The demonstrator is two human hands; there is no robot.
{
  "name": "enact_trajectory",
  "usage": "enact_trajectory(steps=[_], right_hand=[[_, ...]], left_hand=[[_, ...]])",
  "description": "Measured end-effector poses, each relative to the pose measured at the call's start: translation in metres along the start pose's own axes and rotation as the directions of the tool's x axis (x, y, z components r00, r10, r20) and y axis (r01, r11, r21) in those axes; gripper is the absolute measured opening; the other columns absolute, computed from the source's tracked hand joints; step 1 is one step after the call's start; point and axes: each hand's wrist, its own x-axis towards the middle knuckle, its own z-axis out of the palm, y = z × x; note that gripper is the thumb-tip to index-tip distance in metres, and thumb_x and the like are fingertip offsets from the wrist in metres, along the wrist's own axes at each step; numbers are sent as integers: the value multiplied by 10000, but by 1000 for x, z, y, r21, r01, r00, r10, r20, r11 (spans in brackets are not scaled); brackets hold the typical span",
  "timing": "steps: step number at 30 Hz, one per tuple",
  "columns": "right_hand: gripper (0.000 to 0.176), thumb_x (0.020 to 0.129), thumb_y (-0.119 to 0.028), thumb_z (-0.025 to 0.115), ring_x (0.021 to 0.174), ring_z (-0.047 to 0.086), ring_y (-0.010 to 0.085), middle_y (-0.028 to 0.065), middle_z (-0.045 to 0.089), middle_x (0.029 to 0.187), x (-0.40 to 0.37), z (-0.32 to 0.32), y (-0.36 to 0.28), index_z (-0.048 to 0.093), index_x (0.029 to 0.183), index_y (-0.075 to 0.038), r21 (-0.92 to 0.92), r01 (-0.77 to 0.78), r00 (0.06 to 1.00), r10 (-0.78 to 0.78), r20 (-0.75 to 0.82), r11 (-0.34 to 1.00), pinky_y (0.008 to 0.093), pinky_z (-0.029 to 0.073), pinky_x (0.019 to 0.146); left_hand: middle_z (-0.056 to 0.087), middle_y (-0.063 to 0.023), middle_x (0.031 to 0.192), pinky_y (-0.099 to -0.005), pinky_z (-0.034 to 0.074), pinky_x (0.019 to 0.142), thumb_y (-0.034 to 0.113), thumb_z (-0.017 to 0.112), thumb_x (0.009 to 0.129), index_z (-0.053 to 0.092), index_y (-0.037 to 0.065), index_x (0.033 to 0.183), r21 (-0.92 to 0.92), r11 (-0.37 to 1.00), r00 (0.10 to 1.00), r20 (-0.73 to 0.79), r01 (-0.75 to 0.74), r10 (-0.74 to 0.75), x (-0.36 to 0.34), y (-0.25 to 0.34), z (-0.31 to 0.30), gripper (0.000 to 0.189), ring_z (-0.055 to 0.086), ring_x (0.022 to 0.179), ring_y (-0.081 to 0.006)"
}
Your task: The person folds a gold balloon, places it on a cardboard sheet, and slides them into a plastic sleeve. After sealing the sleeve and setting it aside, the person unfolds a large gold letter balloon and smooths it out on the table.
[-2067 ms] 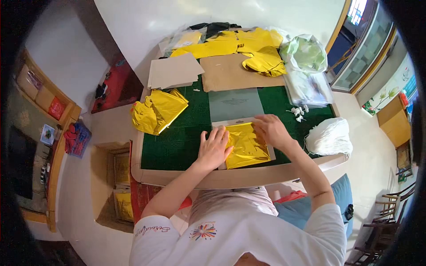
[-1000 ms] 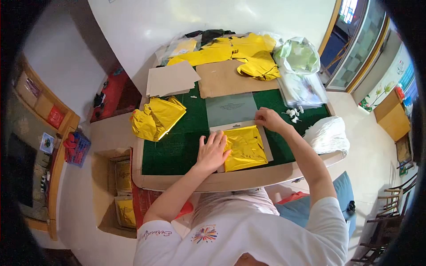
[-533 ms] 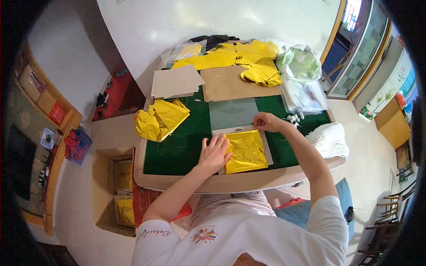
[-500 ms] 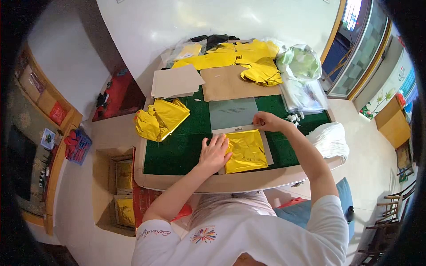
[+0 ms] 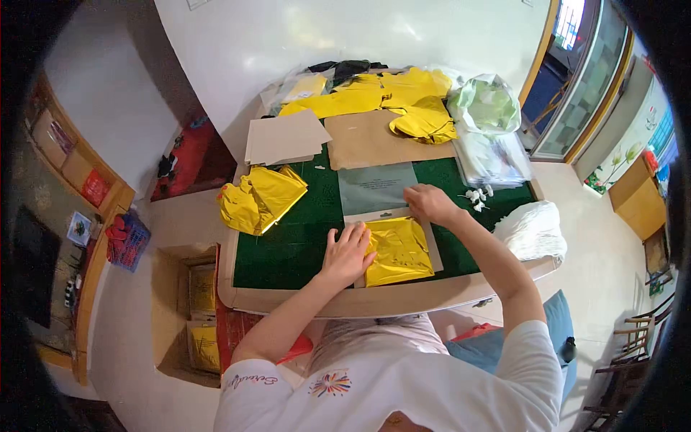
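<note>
On the table in front of me lies a folded gold foil piece (image 5: 397, 252) on a cardboard backing (image 5: 437, 248) with a hang hole at its top. A see-through grey plastic bag (image 5: 378, 186) with printed text runs from it toward the back. My left hand (image 5: 347, 253) rests with fingers spread on the left side of the foil. Curled fingers of my right hand (image 5: 430, 204) pinch the bag's right edge, just above the card's upper right corner; the fingertips are partly hidden.
Crumpled gold foil (image 5: 263, 199) and stacked cards (image 5: 286, 138) lie left. At the back are brown cardboard (image 5: 385, 140) and more foil (image 5: 403, 85). Clear bags (image 5: 493, 158), small white pieces (image 5: 478, 197) and white strings (image 5: 533, 230) sit right. A carton (image 5: 169, 309) holds finished-looking packets.
My right hand has shifted slightly left and down along the bag's edge. My left hand stays on the foil. The view has tilted a little.
</note>
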Motion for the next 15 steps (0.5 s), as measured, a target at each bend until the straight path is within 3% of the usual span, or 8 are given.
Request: enact_trajectory(steps=[2, 5, 9, 15], right_hand=[[253, 748, -110, 630, 866, 589, 288, 91, 565, 877, 2, -7, -7, 551, 987, -99, -236, 167, 984, -149, 94, 957, 380, 478, 745], [227, 749, -134, 634, 879, 580, 285, 85, 552, 891, 2, -5, -4, 553, 958, -91, -258, 269, 963, -255, 89, 928, 382, 467, 767], [211, 754, -145, 632, 880, 579, 282, 85, 554, 891, 5, -5, 0, 552, 941, -92, -232, 289, 957, -277, 81, 929, 384, 461, 775], [255, 758, -160, 637, 898, 580, 285, 88, 555, 894, 16, -9, -2, 528, 977, -88, -221, 234, 962, -193, 192, 947, 388, 457, 788]], left_hand=[[467, -111, 1344, -527, 306, 979, 348, 595, 850, 517, 39, 1237, -2, 1000, 1000, 8, 0, 0, 0, 0, -1, 501, 412, 1239, -245], [458, -113, 1353, -526, 302, 984, 349, 594, 852, 512, 40, 1243, -3, 1000, 999, 34, 6, -6, 0, 0, -2, 506, 404, 1246, -246], [451, -115, 1361, -528, 297, 988, 347, 593, 853, 509, 36, 1246, -13, 1000, 999, 36, 9, -9, 0, -1, -1, 508, 397, 1253, -250], [455, -122, 1351, -533, 303, 984, 328, 593, 854, 509, 28, 1235, -19, 1000, 1000, 23, -1, 1, 1, 0, -2, 492, 405, 1244, -250]])
